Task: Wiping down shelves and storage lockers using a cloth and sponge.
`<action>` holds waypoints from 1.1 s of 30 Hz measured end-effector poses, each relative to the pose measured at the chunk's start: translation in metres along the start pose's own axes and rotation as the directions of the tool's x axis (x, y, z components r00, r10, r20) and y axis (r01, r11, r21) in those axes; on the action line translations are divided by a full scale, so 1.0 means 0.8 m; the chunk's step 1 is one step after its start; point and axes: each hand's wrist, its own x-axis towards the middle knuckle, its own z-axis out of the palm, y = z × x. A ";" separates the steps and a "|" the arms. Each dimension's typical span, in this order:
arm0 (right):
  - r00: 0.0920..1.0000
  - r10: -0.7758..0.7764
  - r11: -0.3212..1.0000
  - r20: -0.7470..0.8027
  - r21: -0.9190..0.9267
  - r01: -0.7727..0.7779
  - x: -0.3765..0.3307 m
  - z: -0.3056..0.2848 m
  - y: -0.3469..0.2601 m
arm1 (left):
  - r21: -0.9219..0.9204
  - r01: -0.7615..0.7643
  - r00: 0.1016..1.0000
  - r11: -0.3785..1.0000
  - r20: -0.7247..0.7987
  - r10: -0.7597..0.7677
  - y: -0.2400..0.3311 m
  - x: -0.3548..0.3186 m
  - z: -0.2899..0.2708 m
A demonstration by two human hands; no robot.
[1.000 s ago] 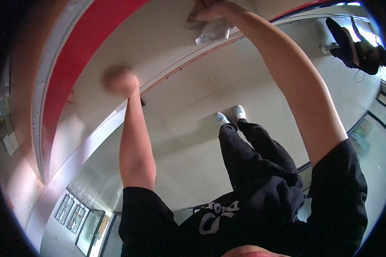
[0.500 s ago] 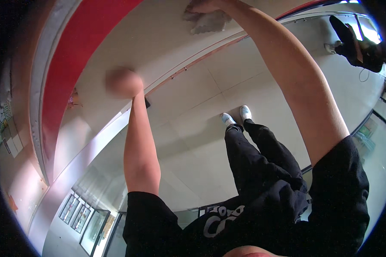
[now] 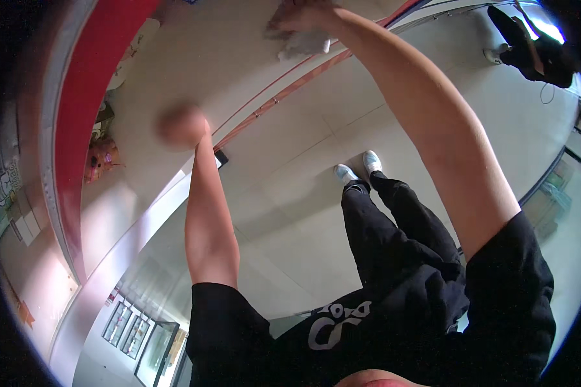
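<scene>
My right hand [image 3: 298, 17] is stretched far forward at the top of the view, on a grey cloth [image 3: 308, 44] that hangs out below the palm. The cloth lies against a broad, pale surface [image 3: 239, 51]; my fingertips there are blurred and dark. My left hand [image 3: 182, 124] is nearest to the same surface, further left and closer to me. It is smeared by motion, so its fingers cannot be made out, and nothing shows in it.
A curved red band [image 3: 77, 109] with a grey edge runs along the left. Beside it, an orange-brown figure [image 3: 101, 159] shows. A reddish-brown rail [image 3: 271, 103] borders the pale surface. Below are the tiled floor [image 3: 284, 187] and my shoes. Another person [image 3: 542, 61] is at the far right.
My right hand and the cloth have shifted slightly left in the view. The orange-brown figure beside the red band shows more fully. My left hand stays blurred at nearly the same place.
</scene>
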 end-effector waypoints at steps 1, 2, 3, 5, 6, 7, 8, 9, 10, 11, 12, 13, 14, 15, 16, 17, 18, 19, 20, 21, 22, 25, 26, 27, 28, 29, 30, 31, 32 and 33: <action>1.000 0.005 1.000 0.015 0.015 -0.005 -0.011 -0.008 -0.013 | -0.001 -0.003 1.000 1.000 -0.004 0.003 -0.002 -0.001 -0.001; 0.999 0.011 1.000 0.031 0.029 -0.011 -0.027 -0.016 -0.021 | -0.001 -0.006 1.000 1.000 -0.007 0.006 -0.003 -0.002 -0.001; 0.999 0.025 0.999 0.042 0.035 -0.026 -0.036 -0.031 -0.030 | -0.018 -0.007 1.000 1.000 -0.008 0.007 0.000 -0.002 0.001; 0.997 0.019 0.997 0.076 0.069 -0.024 -0.075 -0.046 -0.051 | 0.026 -0.034 0.999 0.999 -0.035 0.034 -0.026 0.004 0.001; 0.995 0.005 0.996 0.101 0.091 -0.014 -0.091 -0.048 -0.077 | 0.061 -0.041 0.998 0.997 -0.048 0.044 -0.049 0.008 -0.002; 0.994 0.022 0.995 0.110 0.094 -0.033 -0.091 -0.062 -0.066 | 0.061 -0.062 0.996 0.996 -0.053 0.065 -0.038 0.007 -0.001; 0.994 0.035 0.995 0.104 0.088 -0.044 -0.090 -0.060 -0.054 | 0.047 -0.068 0.996 0.997 -0.050 0.070 -0.027 0.003 0.000; 0.995 0.029 0.993 0.092 0.114 -0.039 -0.090 -0.056 -0.046 | 0.027 -0.055 0.998 0.998 -0.031 0.056 -0.020 0.001 -0.001; 0.997 0.021 0.990 0.078 0.140 -0.032 -0.089 -0.047 -0.035 | 0.008 -0.042 0.999 0.999 -0.013 0.042 -0.011 -0.003 -0.001; 0.998 0.011 0.986 0.065 0.168 -0.022 -0.088 -0.037 -0.026 | -0.007 -0.027 1.000 1.000 0.004 0.027 -0.003 -0.006 -0.001; 0.999 0.000 0.980 0.053 0.196 -0.010 -0.084 -0.028 -0.018 | -0.021 -0.012 1.000 1.000 0.021 0.013 0.003 -0.009 -0.002; 0.999 0.002 0.979 0.055 0.201 -0.013 -0.083 -0.021 -0.017 | -0.018 -0.017 1.000 1.000 0.022 0.017 0.000 -0.009 -0.002; 0.999 -0.007 0.979 0.033 0.204 0.000 -0.082 -0.015 -0.016 | -0.005 -0.016 1.000 1.000 0.023 0.016 -0.003 -0.008 -0.001; 1.000 -0.014 0.979 0.012 0.206 0.012 -0.081 -0.008 -0.015 | 0.007 -0.016 1.000 1.000 0.025 0.016 -0.006 -0.007 -0.001; 1.000 -0.021 0.978 -0.010 0.206 0.022 -0.079 -0.002 -0.014 | 0.018 -0.016 0.999 1.000 0.028 0.016 -0.009 -0.006 0.000; 0.999 -0.025 0.978 -0.032 0.206 0.032 -0.079 0.004 -0.013 | 0.027 -0.018 0.999 0.999 0.031 0.017 -0.011 -0.007 0.000; 0.998 -0.032 0.978 -0.060 0.206 0.044 -0.075 0.004 -0.014 | 0.024 -0.024 0.999 0.999 0.028 0.023 -0.012 -0.005 0.001; 0.995 -0.036 0.977 -0.088 0.204 0.054 -0.072 0.003 -0.013 | 0.015 -0.034 0.999 0.999 0.020 0.034 -0.014 -0.004 0.002; 0.992 -0.039 0.978 -0.117 0.201 0.062 -0.070 0.003 -0.011 | 0.005 -0.045 0.999 0.999 0.013 0.045 -0.014 -0.004 0.003; 0.989 -0.039 0.978 -0.145 0.197 0.067 -0.068 0.002 -0.008 | -0.007 -0.057 0.998 0.998 0.007 0.057 -0.012 -0.005 0.006; 0.984 -0.038 0.979 -0.172 0.191 0.071 -0.067 0.001 -0.003 | -0.021 -0.069 0.998 0.997 0.002 0.070 -0.007 -0.006 0.010; 0.994 0.019 0.968 -0.105 0.252 0.008 -0.062 -0.047 -0.025 | 0.033 -0.046 0.998 0.998 0.032 0.045 -0.016 -0.002 0.003; 0.997 0.038 0.961 -0.074 0.278 -0.016 -0.060 -0.071 -0.035 | 0.059 -0.028 0.999 0.998 0.040 0.026 -0.021 -0.001 -0.002; 0.997 0.064 0.954 -0.049 0.297 -0.047 -0.062 -0.088 -0.036 | 0.073 -0.013 0.999 0.997 0.048 0.010 -0.020 0.000 -0.006; 0.996 0.071 0.953 -0.048 0.298 -0.054 -0.066 -0.088 -0.033 | 0.072 -0.020 0.999 0.997 0.051 0.016 -0.018 0.000 -0.003; 0.996 0.077 0.953 -0.045 0.298 -0.060 -0.065 -0.091 -0.030 | 0.068 -0.019 0.999 0.997 0.047 0.016 -0.017 0.001 0.001; 0.996 0.080 0.952 -0.041 0.298 -0.065 -0.059 -0.096 -0.030 | 0.066 -0.017 0.999 0.998 0.041 0.014 -0.017 0.003 0.003; 0.996 0.082 0.952 -0.037 0.298 -0.067 -0.061 -0.095 -0.031 | 0.065 -0.014 0.999 0.998 0.034 0.012 -0.018 0.006 0.005; 0.996 0.082 0.952 -0.034 0.299 -0.068 -0.062 -0.097 -0.030 | 0.065 -0.010 1.000 0.998 0.025 0.008 -0.021 0.009 0.005; 0.996 0.083 0.952 -0.026 0.297 -0.071 -0.060 -0.097 -0.022 | 0.068 -0.010 1.000 0.998 0.029 0.008 -0.020 0.006 0.003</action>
